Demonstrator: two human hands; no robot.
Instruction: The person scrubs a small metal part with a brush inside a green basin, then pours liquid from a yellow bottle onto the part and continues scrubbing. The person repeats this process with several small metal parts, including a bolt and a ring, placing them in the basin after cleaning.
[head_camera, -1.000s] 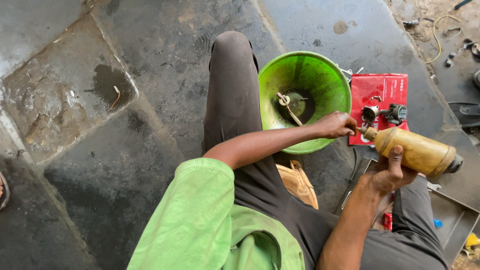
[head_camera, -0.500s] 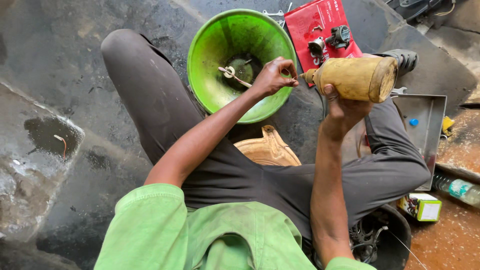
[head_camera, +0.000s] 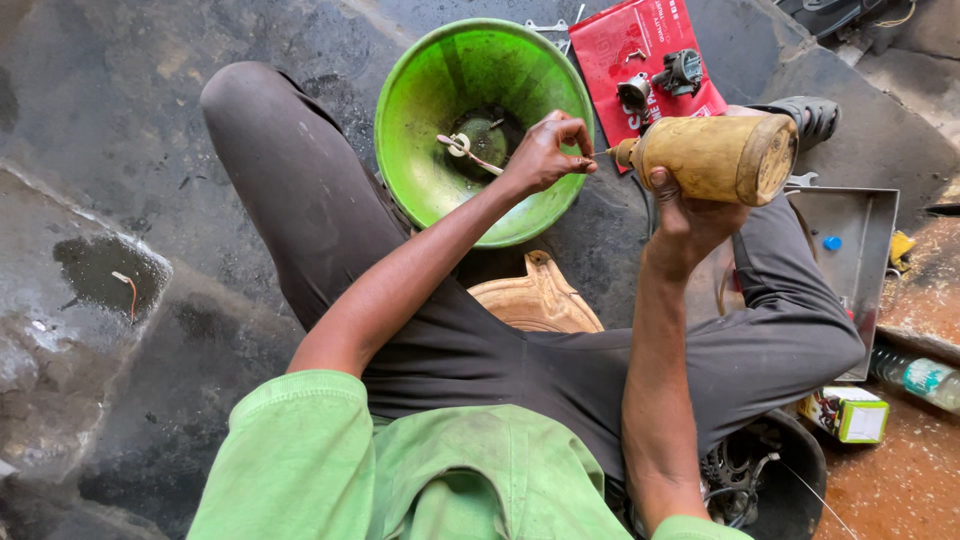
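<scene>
1. Gripping: right hand (head_camera: 690, 215) wrapped round grimy yellow bottle (head_camera: 715, 157), held sideways, nozzle twd left hand.
2. Left hand (head_camera: 545, 152) fingers pinched at nozzle tip, above green basin (head_camera: 420, 150) rim.
3. Red cloth (head_camera: 650, 40) w/ metal parts just beyond.

One green basin (head_camera: 440, 150) sat upper middle — one red sheet (head_camera: 625, 45) and two small metal parts (head_camera: 660, 80) upper right — one grimy bottle (head_camera: 715, 157).

Over the green bowl (head_camera: 430, 150), the left hand (head_camera: 545, 152) pinches a thin tool beside its rim; the right hand (head_camera: 690, 215) holds a grimy bottle (head_camera: 715, 155) just right of it, nozzle toward the left fingers (head_camera: 578, 140).
</scene>
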